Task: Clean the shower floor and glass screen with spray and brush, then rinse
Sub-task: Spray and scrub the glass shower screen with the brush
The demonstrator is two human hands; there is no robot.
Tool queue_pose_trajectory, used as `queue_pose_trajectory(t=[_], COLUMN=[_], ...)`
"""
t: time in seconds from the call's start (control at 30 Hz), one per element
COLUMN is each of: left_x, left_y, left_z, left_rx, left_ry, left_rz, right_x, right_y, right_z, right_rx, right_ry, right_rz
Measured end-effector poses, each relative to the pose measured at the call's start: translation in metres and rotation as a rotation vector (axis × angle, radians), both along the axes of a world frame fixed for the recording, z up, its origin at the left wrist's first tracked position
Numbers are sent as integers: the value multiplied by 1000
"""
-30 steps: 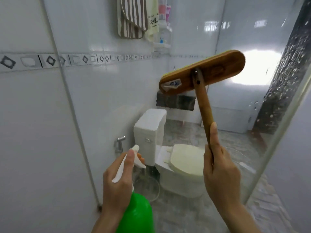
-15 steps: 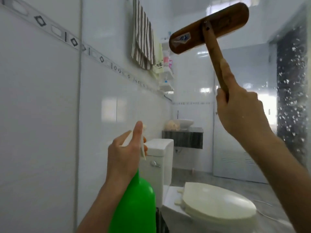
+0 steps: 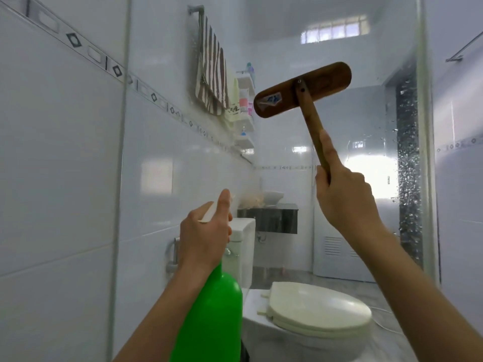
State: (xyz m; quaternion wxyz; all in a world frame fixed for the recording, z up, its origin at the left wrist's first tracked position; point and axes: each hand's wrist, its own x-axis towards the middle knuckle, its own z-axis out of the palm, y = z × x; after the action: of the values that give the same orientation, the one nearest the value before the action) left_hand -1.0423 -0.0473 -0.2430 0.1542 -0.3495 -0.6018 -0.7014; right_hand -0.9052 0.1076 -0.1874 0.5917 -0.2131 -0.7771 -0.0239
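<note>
Head view looks through the glass screen (image 3: 407, 178), so the room beyond it is slightly hazy; droplets speckle the pane at the right of the frame, thickest over a dark vertical strip. Bristles of the brush (image 3: 303, 90) face away and cannot be seen: only its flat, oblong wooden back shows, upper centre, bearing a worn sticker, with a round wooden handle running down to the right hand (image 3: 342, 197). That hand's grip is closed around the handle's lower part, thumb laid straight up along it. Whether the brush head touches the glass cannot be told.

Lower centre, the left hand (image 3: 203, 236) is wrapped around the neck of a bright green plastic spray bottle (image 3: 214, 317), index finger lying over the pale trigger head, most of which the hand hides. The bottle is opaque, so its contents cannot be made out, and its base is cut off by the bottom edge.

Beyond the glass stands a white toilet (image 3: 318, 314) with its cream lid down, the cistern partly behind the left hand. A brown-and-white striped towel (image 3: 211, 77) hangs at upper centre-left, beside small wall shelves (image 3: 245, 121) holding bottles too blurred to identify. Glossy white tiles (image 3: 60, 163) with a diamond-patterned border fill the left.
</note>
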Motion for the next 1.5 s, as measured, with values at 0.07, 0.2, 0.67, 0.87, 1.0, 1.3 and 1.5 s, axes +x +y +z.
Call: queue_pose_trajectory(t=[0.07,0.2,0.67,0.87,1.0,1.3,1.5], left_x=[3,3,-63,-87,-100,-120,-122], left_y=[1,-5,-62,-83,-90,-118,-132], left_z=[1,1,-17,-21,-18,-17,-16], left_rx=[-5,-60,-27,75,112,131,144], left_ry=[20,-16,-16,-39,-59,-59,-65], left_rz=[-32,-98,-47,-62,-88,-80,-57], right_x=[4,11,-33,-38,-91,-58,-116], right_y=[-3,-2,-20,-49,-44,-75,-73], right_z=[-11,-54,-70,-257,-179,-294,-186], right_rx=[-12,-15,9,-100,41,2,25], right_ry=[-6,34,153,-14,38,-132,-82], right_rz=[9,17,56,88,46,67,14])
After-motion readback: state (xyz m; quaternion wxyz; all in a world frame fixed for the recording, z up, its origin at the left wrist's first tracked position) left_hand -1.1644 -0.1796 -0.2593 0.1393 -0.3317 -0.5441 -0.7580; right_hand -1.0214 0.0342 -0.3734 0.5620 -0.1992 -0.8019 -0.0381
